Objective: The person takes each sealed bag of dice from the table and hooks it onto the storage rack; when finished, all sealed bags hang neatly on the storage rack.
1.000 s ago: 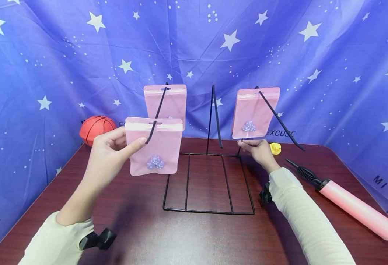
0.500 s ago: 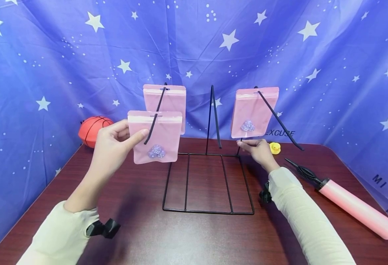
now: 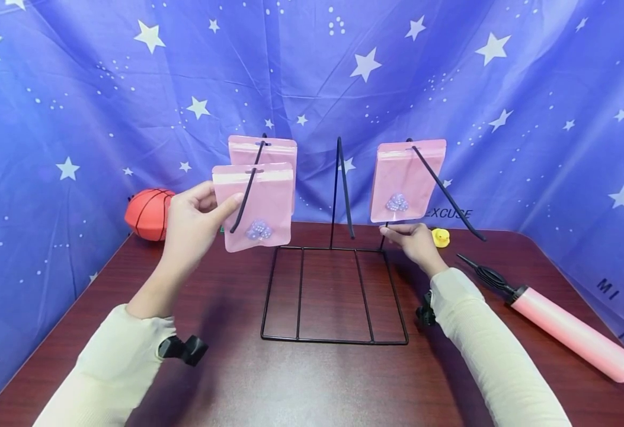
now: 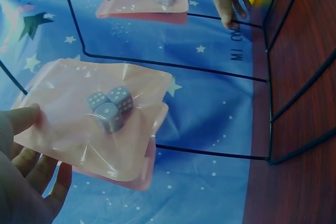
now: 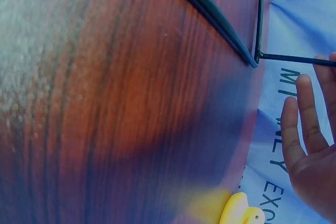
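Observation:
In the head view my left hand [image 3: 186,222] pinches the left edge of a pink zip pouch [image 3: 271,198], thumb in front and fingers behind. Purple dice [image 4: 109,109] show through the pouch's clear front. The left hook [image 3: 246,198] of a black wire display rack [image 3: 333,341] passes through its hang hole. Farther back on that hook hangs another pink pouch [image 3: 282,152], partly covered by the front one. My right hand [image 3: 417,243] holds the rack's right upright low down, below pink pouches [image 3: 410,178] on the right hook. Between them, the middle hook [image 3: 346,196] carries nothing.
A red toy basketball [image 3: 149,214] sits at the table's back left. Behind my right hand is a yellow rubber duck [image 3: 441,238]. A pink hand pump [image 3: 578,335] lies along the right side. A blue starry curtain [image 3: 312,71] hangs behind the table [image 3: 226,379].
My left hand has moved the front pouch up and back along the left hook, closer to the pouch behind it. The right hand has stayed on the upright.

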A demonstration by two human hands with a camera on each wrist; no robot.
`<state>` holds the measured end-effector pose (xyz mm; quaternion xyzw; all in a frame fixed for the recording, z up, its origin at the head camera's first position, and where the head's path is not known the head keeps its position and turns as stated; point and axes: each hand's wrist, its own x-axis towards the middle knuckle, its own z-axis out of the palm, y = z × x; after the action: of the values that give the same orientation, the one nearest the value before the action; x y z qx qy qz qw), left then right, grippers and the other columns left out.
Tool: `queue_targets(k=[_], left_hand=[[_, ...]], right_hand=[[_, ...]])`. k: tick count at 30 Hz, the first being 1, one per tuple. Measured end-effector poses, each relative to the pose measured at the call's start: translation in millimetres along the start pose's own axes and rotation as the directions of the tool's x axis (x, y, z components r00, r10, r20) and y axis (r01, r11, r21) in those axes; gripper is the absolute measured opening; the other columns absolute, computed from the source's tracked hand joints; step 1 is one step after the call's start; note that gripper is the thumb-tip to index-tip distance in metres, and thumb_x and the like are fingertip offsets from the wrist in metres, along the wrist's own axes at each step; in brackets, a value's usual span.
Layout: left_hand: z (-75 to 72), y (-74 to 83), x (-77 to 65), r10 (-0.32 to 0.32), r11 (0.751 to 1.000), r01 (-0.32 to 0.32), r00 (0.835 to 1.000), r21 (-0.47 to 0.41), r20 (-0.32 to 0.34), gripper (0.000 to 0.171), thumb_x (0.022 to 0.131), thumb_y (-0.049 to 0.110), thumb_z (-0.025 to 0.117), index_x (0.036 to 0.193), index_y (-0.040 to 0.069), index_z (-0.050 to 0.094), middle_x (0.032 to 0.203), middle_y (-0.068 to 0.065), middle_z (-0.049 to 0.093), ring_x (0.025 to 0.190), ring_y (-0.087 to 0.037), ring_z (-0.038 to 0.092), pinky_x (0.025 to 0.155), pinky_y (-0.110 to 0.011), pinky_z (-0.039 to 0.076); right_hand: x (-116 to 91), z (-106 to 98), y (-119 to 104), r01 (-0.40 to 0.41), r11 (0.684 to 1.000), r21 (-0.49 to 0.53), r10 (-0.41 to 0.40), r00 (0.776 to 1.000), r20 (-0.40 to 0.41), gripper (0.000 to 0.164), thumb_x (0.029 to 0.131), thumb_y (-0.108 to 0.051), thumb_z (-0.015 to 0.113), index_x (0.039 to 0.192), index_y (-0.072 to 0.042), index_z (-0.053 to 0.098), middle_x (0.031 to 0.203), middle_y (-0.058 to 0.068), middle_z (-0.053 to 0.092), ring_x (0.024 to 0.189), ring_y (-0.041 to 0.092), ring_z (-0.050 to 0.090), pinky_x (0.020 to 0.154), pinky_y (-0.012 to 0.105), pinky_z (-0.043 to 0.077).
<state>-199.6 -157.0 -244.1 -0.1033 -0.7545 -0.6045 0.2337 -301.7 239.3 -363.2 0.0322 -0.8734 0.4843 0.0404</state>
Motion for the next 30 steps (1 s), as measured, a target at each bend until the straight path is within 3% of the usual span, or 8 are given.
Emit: queue_targets(k=[4, 11, 18, 30], left_hand=[[5.3, -6.0, 6.8, 0.023, 1.0, -0.023, 0.998, -0.009, -0.052, 0.019, 0.091, 0.006, 0.076, 0.104, -0.007, 0.072, 0.063, 0.016, 0.068, 0.056, 0.0, 0.061, 0.051, -0.018, 0.047], [12.5, -10.4, 15.5, 0.006, 0.999, -0.011, 0.994, -0.043, -0.111, 0.023, 0.089, 0.008, 0.079, 0.103, -0.008, 0.07, 0.063, 0.017, 0.067, 0.058, -0.002, 0.064, 0.054, -0.02, 0.054], [20.4, -17.1, 25.1, -0.011, 0.997, -0.004, 0.982, -0.078, -0.189, 0.021, 0.087, 0.008, 0.081, 0.1, -0.006, 0.071, 0.062, 0.017, 0.066, 0.052, -0.002, 0.061, 0.048, -0.019, 0.05], [29.1, -21.0, 37.1, -0.079, 0.993, 0.056, 0.968, -0.101, -0.239, 0.017, 0.085, 0.012, 0.084, 0.092, 0.001, 0.073, 0.056, 0.014, 0.061, 0.044, -0.001, 0.049, 0.044, -0.017, 0.04]], right_hand=[[1, -1, 0, -0.003, 1.0, 0.008, 0.003, 1.0, 0.01, 0.048, 0.098, -0.035, 0.07, 0.127, 0.003, 0.069, 0.123, 0.023, 0.068, 0.113, 0.036, 0.067, 0.097, 0.049, 0.052], [1, 0, -2, -0.015, 1.0, -0.02, 0.016, 1.0, 0.005, 0.048, 0.097, -0.037, 0.07, 0.127, 0.0, 0.069, 0.123, 0.021, 0.069, 0.111, 0.031, 0.067, 0.096, 0.046, 0.053], [0, -1, -2, 0.004, 1.0, -0.008, -0.004, 1.0, 0.006, 0.046, 0.098, -0.035, 0.07, 0.126, 0.001, 0.07, 0.122, 0.022, 0.069, 0.111, 0.032, 0.067, 0.096, 0.047, 0.053], [1, 1, 1, -0.001, 1.0, -0.008, 0.001, 1.0, -0.003, 0.045, 0.098, -0.035, 0.07, 0.125, 0.001, 0.07, 0.121, 0.021, 0.07, 0.106, 0.025, 0.068, 0.093, 0.045, 0.054]])
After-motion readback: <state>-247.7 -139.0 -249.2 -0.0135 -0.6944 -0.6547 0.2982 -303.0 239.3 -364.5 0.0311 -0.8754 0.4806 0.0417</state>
